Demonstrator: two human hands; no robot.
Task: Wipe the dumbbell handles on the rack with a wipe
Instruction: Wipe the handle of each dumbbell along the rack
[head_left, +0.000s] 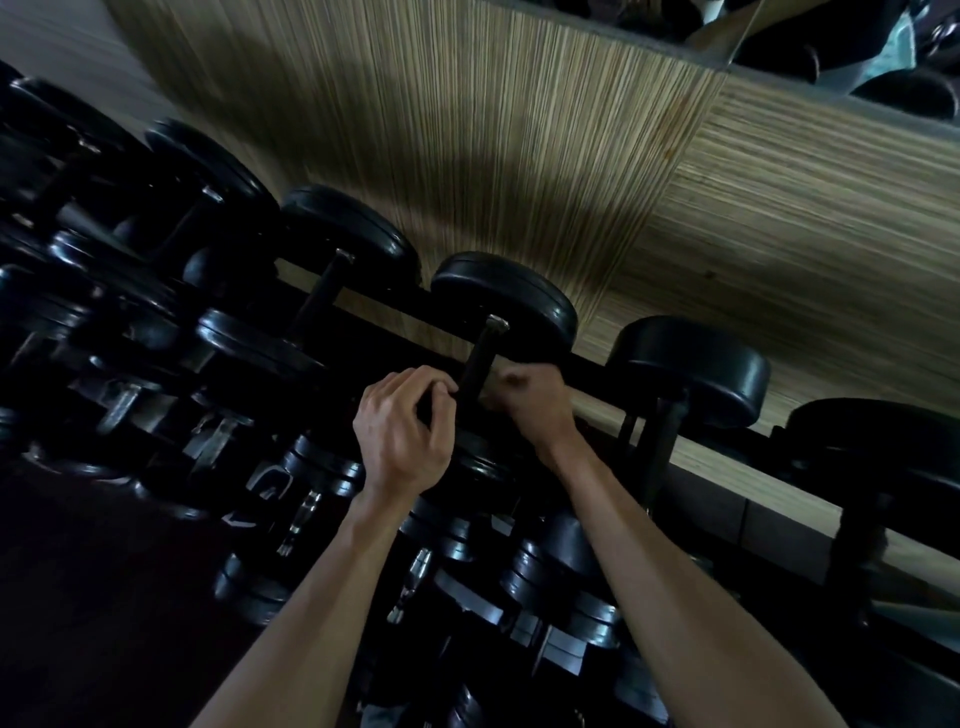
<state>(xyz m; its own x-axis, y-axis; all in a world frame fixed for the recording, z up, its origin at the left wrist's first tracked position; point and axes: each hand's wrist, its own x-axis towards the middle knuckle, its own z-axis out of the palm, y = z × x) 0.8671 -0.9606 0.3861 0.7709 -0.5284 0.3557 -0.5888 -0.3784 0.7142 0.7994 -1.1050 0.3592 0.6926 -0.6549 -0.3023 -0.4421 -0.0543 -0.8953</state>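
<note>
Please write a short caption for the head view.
Both hands, left hand and right hand, reach the dumbbell handle on the rack.

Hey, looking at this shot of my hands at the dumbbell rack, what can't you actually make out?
- Wipe: none plainly shows in the head view; the curled right hand is motion-blurred.
- Handle: its lower part is hidden behind both hands.
- Left hand: its fingertips curl at the handle, so the grip is unclear.
- Lower rack: too dark to read any weight markings.
- Mirror: cut off by the top edge.
</note>
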